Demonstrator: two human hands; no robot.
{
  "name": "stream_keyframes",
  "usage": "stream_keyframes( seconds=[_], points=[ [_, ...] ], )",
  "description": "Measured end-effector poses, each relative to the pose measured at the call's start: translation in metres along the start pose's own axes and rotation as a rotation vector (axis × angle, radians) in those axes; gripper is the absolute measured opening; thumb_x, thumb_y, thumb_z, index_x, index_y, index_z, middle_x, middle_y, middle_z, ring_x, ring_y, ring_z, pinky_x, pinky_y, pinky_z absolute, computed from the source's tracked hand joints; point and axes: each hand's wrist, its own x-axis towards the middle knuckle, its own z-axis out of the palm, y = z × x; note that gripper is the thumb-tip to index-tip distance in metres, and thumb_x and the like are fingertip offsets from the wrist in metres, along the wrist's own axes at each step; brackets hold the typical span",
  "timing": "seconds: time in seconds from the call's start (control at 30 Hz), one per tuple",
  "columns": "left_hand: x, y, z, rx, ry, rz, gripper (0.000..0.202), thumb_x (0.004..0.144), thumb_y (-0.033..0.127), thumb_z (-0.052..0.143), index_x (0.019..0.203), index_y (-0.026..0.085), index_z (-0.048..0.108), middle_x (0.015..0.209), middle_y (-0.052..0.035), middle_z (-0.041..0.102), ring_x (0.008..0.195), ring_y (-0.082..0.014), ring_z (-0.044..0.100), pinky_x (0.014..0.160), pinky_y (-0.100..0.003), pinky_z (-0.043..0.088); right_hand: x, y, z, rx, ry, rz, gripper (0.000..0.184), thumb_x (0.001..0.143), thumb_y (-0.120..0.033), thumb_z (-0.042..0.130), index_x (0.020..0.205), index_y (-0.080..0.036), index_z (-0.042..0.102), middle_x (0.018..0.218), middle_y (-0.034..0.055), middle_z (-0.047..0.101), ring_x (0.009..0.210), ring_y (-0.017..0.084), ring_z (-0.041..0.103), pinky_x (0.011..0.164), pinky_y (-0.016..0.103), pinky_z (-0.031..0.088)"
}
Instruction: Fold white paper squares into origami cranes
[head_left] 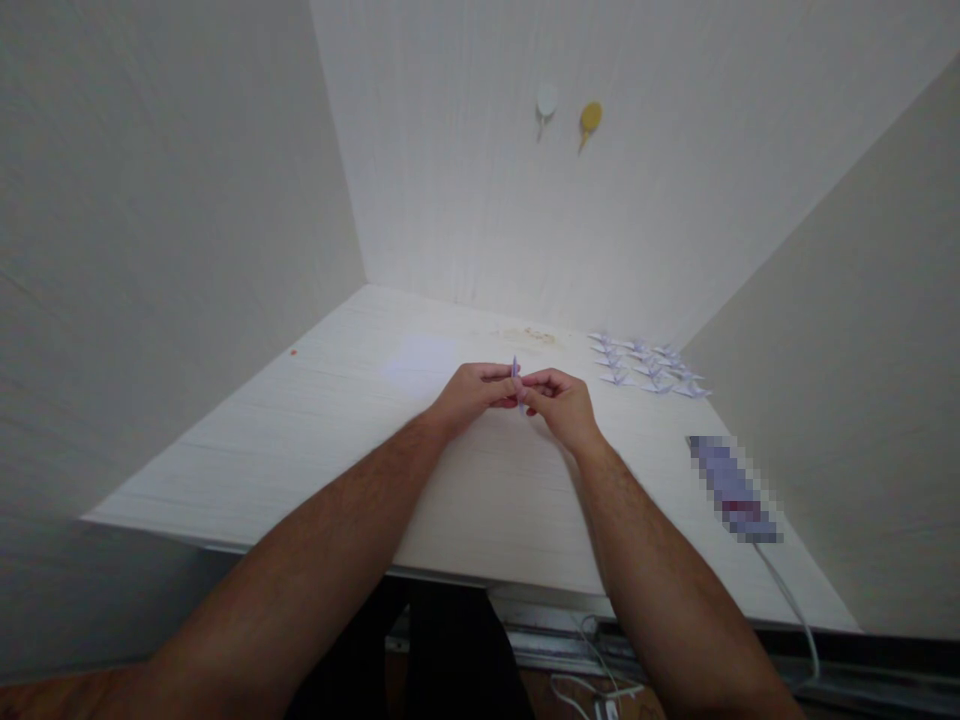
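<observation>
Above the middle of the white table, a small folded piece of pale purple paper stands on edge between my two hands. My left hand pinches it from the left with thumb and fingers. From the right, my right hand grips the same paper, its fingertips meeting those of the left. Most of the folded paper is hidden behind the fingers, so its exact shape cannot be made out. Toward the back right lie several folded paper cranes in rows, apart from my hands.
A pixelated flat device lies at the table's right, with a white cable running off the front edge. Walls enclose the table on the left, back and right. A white hook and a yellow hook are on the back wall.
</observation>
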Motion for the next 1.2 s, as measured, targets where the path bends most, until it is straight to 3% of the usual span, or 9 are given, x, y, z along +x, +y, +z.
stream_keyframes(
  seconds=[0.2,0.33,0.57,0.8,1.03,1.2],
  points=[
    [-0.0016,0.0029,-0.0010,0.013,-0.032,0.011,0.043,0.067,0.039,0.079,0.100,0.013,0.074,0.094,-0.0110,0.073,0.085,-0.0204,0.068,0.084,-0.038,0.055,0.0016,0.0035,-0.0021,-0.001,0.009,0.000,0.028,0.066,-0.037,0.076,0.083,-0.016,0.068,0.064,0.0016,0.068,0.051,0.012,0.058,0.050,0.027,0.050],
    [-0.0011,0.0039,-0.0008,0.053,-0.043,0.033,0.046,0.070,0.039,0.077,0.108,0.013,0.072,0.099,-0.0111,0.073,0.085,-0.0202,0.069,0.083,-0.037,0.055,0.0012,0.0051,0.0019,-0.081,0.081,-0.023,0.019,0.070,-0.030,0.068,0.083,-0.016,0.067,0.065,0.0017,0.069,0.052,0.013,0.060,0.050,0.026,0.050],
    [0.0009,-0.0008,0.0013,0.206,0.097,0.029,0.060,0.063,0.038,0.081,0.115,0.012,0.069,0.088,-0.0086,0.074,0.080,-0.0205,0.069,0.084,-0.039,0.056,-0.0036,0.0045,0.0073,-0.552,0.160,-0.314,0.018,0.078,-0.023,0.058,0.092,-0.019,0.069,0.072,0.0014,0.070,0.061,0.013,0.062,0.061,0.025,0.048],
    [-0.0003,0.0017,0.0023,0.124,0.117,0.048,0.053,0.062,0.039,0.081,0.107,0.012,0.072,0.098,-0.0099,0.073,0.084,-0.0211,0.069,0.087,-0.041,0.055,-0.0044,0.0025,0.0043,-0.684,0.194,-0.343,0.012,0.082,-0.026,0.058,0.085,-0.020,0.068,0.074,0.0022,0.070,0.064,0.014,0.062,0.062,0.025,0.045],
    [-0.0005,0.0013,0.0029,0.074,0.126,0.024,0.053,0.059,0.039,0.083,0.105,0.014,0.073,0.096,-0.0098,0.074,0.087,-0.0221,0.069,0.088,-0.040,0.055,-0.0054,-0.0004,0.0051,-0.700,0.130,-0.347,0.017,0.086,-0.032,0.057,0.092,-0.021,0.068,0.081,0.0040,0.071,0.064,0.014,0.061,0.064,0.026,0.045],
    [-0.0015,0.0033,0.0030,0.073,0.113,0.012,0.051,0.060,0.039,0.083,0.104,0.014,0.073,0.098,-0.0098,0.073,0.086,-0.0210,0.069,0.087,-0.039,0.055,-0.0047,-0.0001,0.0038,-0.724,0.138,-0.354,0.013,0.084,-0.026,0.058,0.092,-0.020,0.067,0.085,0.0040,0.070,0.065,0.013,0.061,0.065,0.026,0.045]
  ],
)
